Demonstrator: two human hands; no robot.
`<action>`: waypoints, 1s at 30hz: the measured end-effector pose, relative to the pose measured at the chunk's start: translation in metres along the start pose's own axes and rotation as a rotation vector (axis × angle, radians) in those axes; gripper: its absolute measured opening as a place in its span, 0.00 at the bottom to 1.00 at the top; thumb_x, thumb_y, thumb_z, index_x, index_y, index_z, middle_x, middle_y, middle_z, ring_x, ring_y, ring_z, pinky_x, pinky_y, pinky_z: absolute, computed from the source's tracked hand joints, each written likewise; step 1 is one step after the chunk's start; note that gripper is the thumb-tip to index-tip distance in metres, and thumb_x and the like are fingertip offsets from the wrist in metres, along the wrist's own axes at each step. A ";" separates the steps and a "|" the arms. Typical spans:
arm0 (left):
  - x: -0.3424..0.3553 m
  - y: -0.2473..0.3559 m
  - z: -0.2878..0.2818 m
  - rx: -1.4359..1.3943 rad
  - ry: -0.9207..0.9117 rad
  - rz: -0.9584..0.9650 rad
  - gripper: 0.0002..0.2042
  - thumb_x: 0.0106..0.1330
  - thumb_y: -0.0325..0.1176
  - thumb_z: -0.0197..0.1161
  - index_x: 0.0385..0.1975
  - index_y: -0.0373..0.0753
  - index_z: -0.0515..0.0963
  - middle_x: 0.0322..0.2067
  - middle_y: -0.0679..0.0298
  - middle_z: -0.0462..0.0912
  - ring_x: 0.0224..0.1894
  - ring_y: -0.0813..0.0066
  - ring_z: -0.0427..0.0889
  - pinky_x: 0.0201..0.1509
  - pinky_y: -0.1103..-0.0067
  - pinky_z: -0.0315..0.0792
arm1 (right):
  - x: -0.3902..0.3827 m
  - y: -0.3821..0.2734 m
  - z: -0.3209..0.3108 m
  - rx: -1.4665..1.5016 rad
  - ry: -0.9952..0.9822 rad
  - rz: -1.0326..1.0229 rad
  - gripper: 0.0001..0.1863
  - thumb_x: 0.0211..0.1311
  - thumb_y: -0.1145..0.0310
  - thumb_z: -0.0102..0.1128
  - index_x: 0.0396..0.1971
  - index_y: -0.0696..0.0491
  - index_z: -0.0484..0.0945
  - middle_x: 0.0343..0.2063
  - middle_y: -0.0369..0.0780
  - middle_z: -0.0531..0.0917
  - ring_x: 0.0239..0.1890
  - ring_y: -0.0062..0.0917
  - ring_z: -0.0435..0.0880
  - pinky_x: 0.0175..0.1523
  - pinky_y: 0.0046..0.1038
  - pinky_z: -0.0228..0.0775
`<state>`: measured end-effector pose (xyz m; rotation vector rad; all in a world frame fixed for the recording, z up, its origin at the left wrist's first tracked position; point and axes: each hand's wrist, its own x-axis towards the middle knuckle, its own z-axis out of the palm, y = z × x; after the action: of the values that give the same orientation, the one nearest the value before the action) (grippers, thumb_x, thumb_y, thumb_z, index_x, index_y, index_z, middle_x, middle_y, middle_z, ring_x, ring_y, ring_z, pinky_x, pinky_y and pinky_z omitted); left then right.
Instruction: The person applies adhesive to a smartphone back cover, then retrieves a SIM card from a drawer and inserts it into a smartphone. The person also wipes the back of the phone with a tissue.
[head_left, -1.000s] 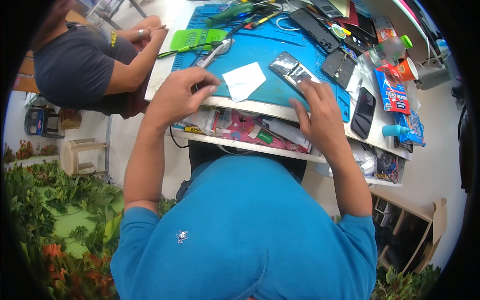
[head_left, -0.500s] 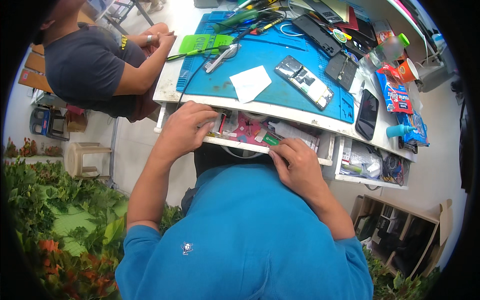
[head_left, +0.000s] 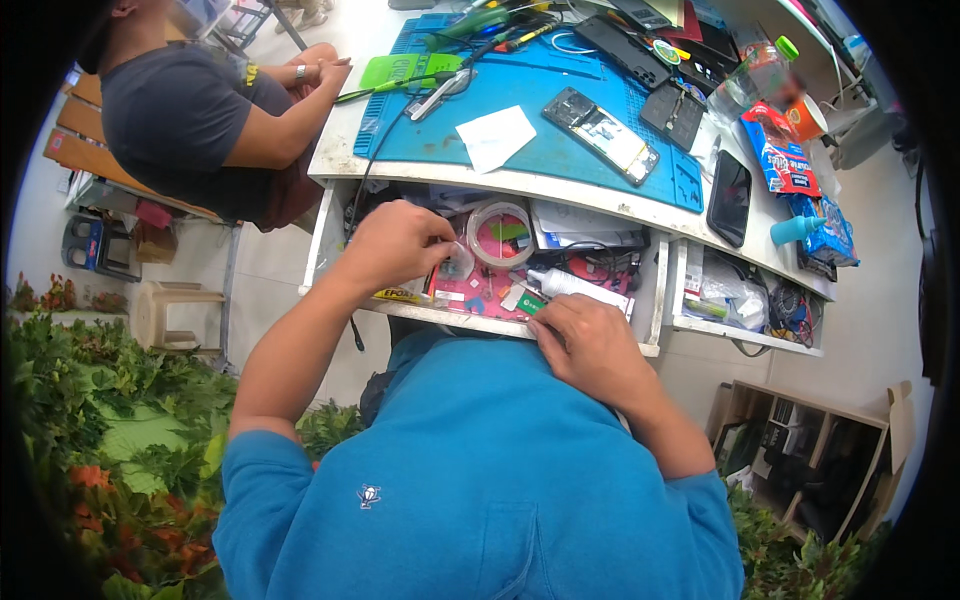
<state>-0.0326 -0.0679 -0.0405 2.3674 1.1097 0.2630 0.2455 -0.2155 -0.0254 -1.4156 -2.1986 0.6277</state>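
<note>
A white drawer stands pulled out below the workbench, filled with small items on a pink lining. My left hand reaches over its left part, fingers curled in a pinch beside a small clear plastic piece; whether they grip it is hidden. My right hand is closed over the drawer's front edge, near a green and white card. Inside lie a roll of clear tape, a white tube and a yellow-and-black pack.
On the blue repair mat lie an opened phone, a white paper and tools. A black phone, snack packs and a bottle sit right. A second drawer is open. A person sits left.
The drawer has come out further toward me, exposing the tape roll and more contents. My left hand has left its front edge for the inside; my right hand stays on the edge.
</note>
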 end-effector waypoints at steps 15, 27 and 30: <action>-0.016 0.012 -0.037 -1.155 0.194 -0.168 0.11 0.66 0.25 0.76 0.41 0.31 0.80 0.38 0.57 0.88 0.36 0.74 0.89 0.43 0.77 0.86 | 0.103 -0.002 -0.010 1.248 -0.085 0.308 0.15 0.71 0.68 0.72 0.47 0.65 0.85 0.32 0.40 0.88 0.27 0.18 0.87 0.31 0.22 0.83; -0.028 0.035 0.002 -1.382 0.207 -0.045 0.25 0.72 0.26 0.71 0.67 0.29 0.74 0.54 0.53 0.86 0.54 0.70 0.87 0.56 0.78 0.82 | 0.131 -0.009 -0.032 0.720 -0.263 0.171 0.13 0.71 0.65 0.73 0.37 0.62 0.87 0.22 0.33 0.83 0.22 0.11 0.77 0.26 0.20 0.67; -0.032 0.012 0.008 -1.507 0.219 -0.166 0.15 0.72 0.28 0.72 0.54 0.30 0.82 0.43 0.58 0.89 0.43 0.74 0.89 0.49 0.79 0.83 | 0.129 -0.003 -0.047 0.745 -0.236 0.215 0.13 0.70 0.64 0.73 0.36 0.61 0.87 0.21 0.33 0.83 0.20 0.10 0.75 0.23 0.19 0.64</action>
<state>-0.0424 -0.1020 -0.0395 0.9080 0.6983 0.9099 0.2232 -0.0916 0.0299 -1.2016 -1.6699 1.5577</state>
